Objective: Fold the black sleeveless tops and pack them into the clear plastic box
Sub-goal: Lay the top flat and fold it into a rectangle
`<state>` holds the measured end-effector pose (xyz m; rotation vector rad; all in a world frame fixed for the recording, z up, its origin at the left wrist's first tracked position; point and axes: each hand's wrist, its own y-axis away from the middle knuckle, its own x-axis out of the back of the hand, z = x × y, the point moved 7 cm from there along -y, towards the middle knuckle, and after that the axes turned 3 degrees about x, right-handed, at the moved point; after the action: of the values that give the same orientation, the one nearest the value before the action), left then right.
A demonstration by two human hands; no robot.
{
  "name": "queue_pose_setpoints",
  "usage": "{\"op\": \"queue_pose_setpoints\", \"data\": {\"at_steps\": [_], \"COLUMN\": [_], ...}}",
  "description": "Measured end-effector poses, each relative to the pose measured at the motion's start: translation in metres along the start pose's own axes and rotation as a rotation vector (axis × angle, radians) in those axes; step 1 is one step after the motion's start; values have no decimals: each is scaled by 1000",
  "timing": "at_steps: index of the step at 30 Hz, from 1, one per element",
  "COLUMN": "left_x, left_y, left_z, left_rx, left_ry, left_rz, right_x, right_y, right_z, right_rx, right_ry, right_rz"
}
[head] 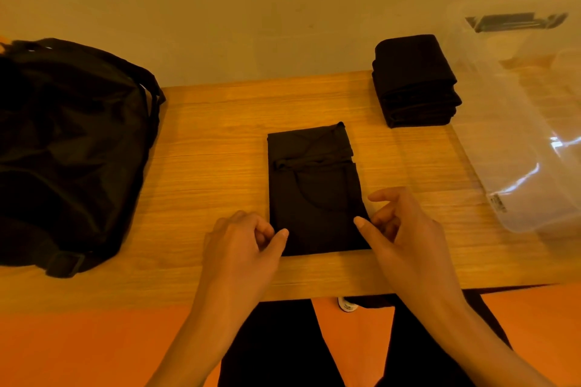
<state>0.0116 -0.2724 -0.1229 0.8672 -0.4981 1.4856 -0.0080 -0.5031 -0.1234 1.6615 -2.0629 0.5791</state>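
A black sleeveless top (pixel 314 191) lies folded into a narrow strip in the middle of the wooden table (pixel 213 141), its far end doubled back. My left hand (pixel 245 238) pinches the strip's near left corner. My right hand (pixel 399 223) pinches the near right edge, index finger lifted. A stack of folded black tops (pixel 415 81) sits at the back right. The clear plastic box (pixel 515 135) stands at the right edge of the table, beside the stack; it looks empty.
A large black bag (pixel 69 147) with straps and a buckle fills the table's left side. A wall rises just behind the table. The table's near edge runs below my hands, over my dark-trousered legs and an orange floor.
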Motion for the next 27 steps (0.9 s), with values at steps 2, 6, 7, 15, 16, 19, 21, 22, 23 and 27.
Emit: {"op": "queue_pose_setpoints", "data": {"at_steps": [2, 6, 7, 15, 16, 19, 21, 22, 23, 27], "left_x": [0, 0, -1, -2, -2, -4, -4, -2, 1, 18], "left_y": [4, 16, 18, 11, 9, 7, 7, 5, 0, -40], "left_z": [-2, -6, -7, -3, -1, -3, -4, -3, -2, 16], "left_rx": [9, 8, 10, 42, 30, 12, 22, 18, 7, -162], "left_ry": [76, 101, 85, 62, 40, 21, 9, 7, 12, 36], "left_rz": [8, 21, 20, 51, 55, 40, -2, -11, 1, 43], "right_x": [2, 4, 4, 1, 2, 0, 0, 1, 3, 6], "right_y": [4, 11, 12, -1, -1, 2, 3, 0, -6, -55], "right_z": [1, -1, 0, 1, 0, -2, -1, -2, -4, -29], "right_rx": [-12, -8, -13, -26, -28, -26, -31, -33, -25, 164], "right_ry": [-53, -95, -95, 1, 3, 11, 40, 68, 117, 323], "right_rz": [22, 15, 2, -79, -91, -152, -190, -197, -194, -126]}}
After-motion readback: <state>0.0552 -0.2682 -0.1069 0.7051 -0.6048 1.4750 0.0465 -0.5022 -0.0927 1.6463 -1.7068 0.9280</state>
